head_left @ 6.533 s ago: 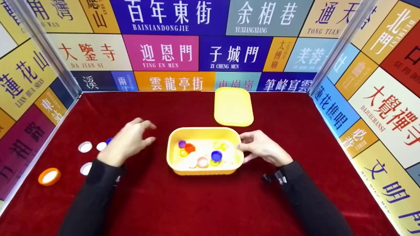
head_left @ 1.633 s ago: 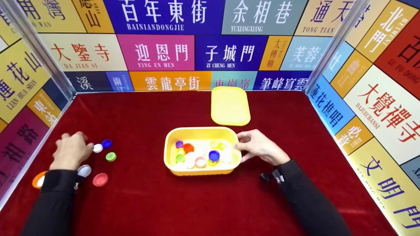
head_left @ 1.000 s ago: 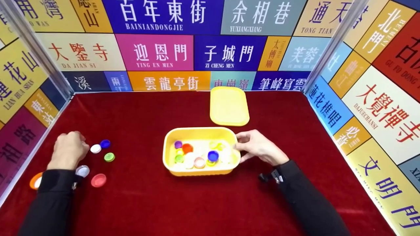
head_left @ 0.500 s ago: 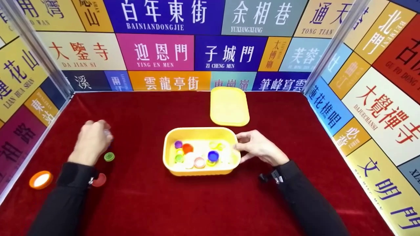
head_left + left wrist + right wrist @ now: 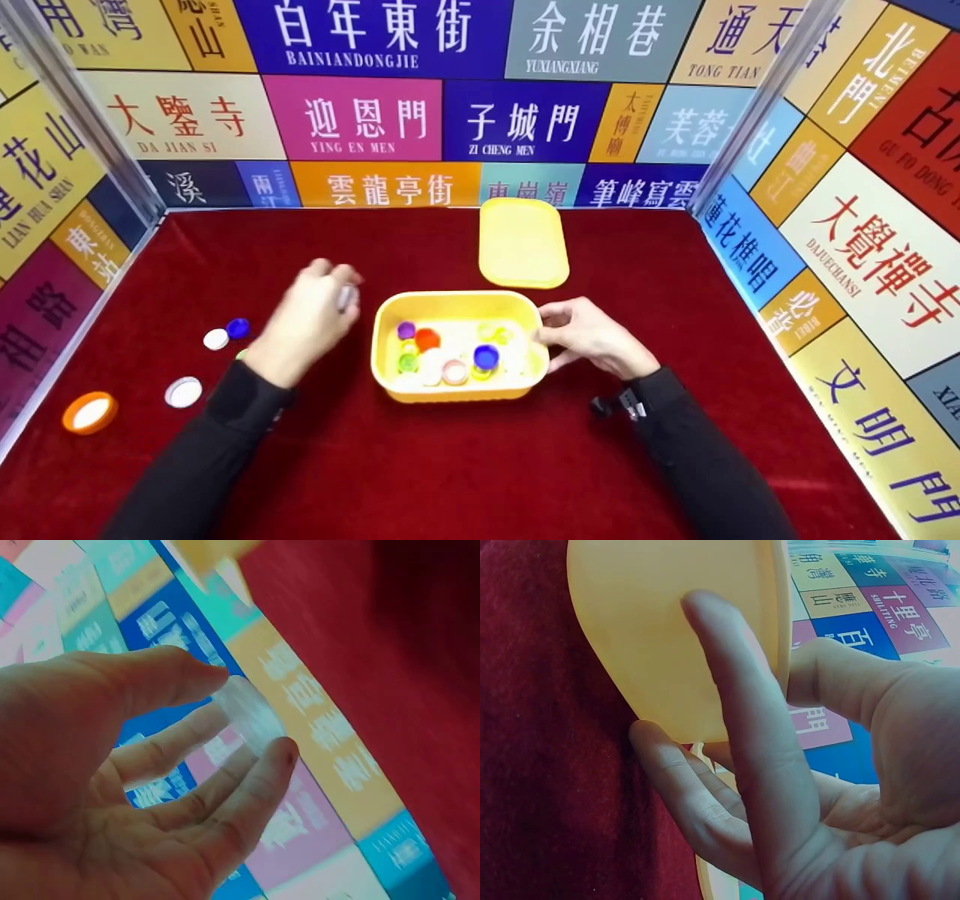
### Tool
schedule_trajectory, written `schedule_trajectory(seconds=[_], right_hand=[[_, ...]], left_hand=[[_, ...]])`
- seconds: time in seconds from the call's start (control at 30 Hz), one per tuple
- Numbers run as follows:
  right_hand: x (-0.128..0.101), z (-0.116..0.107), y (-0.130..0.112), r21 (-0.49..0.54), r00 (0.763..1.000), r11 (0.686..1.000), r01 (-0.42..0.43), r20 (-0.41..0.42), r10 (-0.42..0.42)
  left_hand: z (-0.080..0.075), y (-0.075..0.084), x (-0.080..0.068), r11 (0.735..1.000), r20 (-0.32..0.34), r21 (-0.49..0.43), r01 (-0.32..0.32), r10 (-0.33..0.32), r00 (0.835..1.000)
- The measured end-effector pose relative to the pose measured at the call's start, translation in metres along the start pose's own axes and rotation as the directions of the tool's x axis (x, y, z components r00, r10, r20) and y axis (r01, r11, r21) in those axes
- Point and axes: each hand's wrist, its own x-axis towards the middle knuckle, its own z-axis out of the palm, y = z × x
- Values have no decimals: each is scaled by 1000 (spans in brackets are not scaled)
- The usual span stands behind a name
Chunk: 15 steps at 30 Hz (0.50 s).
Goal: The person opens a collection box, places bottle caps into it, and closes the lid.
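In the head view my left hand (image 5: pixel 307 319) hovers just left of a yellow plastic box (image 5: pixel 457 394). Between thumb and fingertips it pinches a whitish bottle cap (image 5: pixel 251 716), held on edge in the left wrist view. My right hand (image 5: pixel 592 337) grips the box's right end, thumb at the rim and fingers against the outer wall (image 5: pixel 645 637). Inside the box lie several caps, among them a purple cap (image 5: pixel 406 330), a red cap (image 5: pixel 427 339), a green cap (image 5: pixel 407 363) and a blue cap (image 5: pixel 486 358).
Left on the red cloth lie a white cap (image 5: pixel 216 339), a blue cap (image 5: pixel 238 328), a pale cap (image 5: pixel 183 392) and an orange cap (image 5: pixel 90 412). A green cap (image 5: pixel 241 354) shows partly behind the left wrist. The yellow lid (image 5: pixel 523 244) lies behind the box.
My left hand has picked up the whitish cap at the far left and carried it right, up to the box. A green cap has joined those inside since the earliest frame. My right hand stays put.
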Motion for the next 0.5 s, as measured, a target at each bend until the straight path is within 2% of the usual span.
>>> schedule_trajectory(seconds=[0.13, 0.3, 0.43, 0.5], right_hand=[[1, 1, 0, -1, 1000, 1000, 1, 6, -1], [1, 1, 0, -8, 1000, 1000, -7, 8, 7], [1, 0, 0, -11, 1000, 1000, -11, 6, 11], [1, 0, 0, -12, 1000, 1000, -13, 4, 13]], left_hand=[[12, 23, 3, 996, -12, -2, -88, 88, 996], [24, 48, 1, 983, 19, 8, -185, 185, 983], [41, 56, 0, 961, 7, 20, -276, 276, 961], [50, 57, 0, 954, 26, 23, -300, 299, 954]])
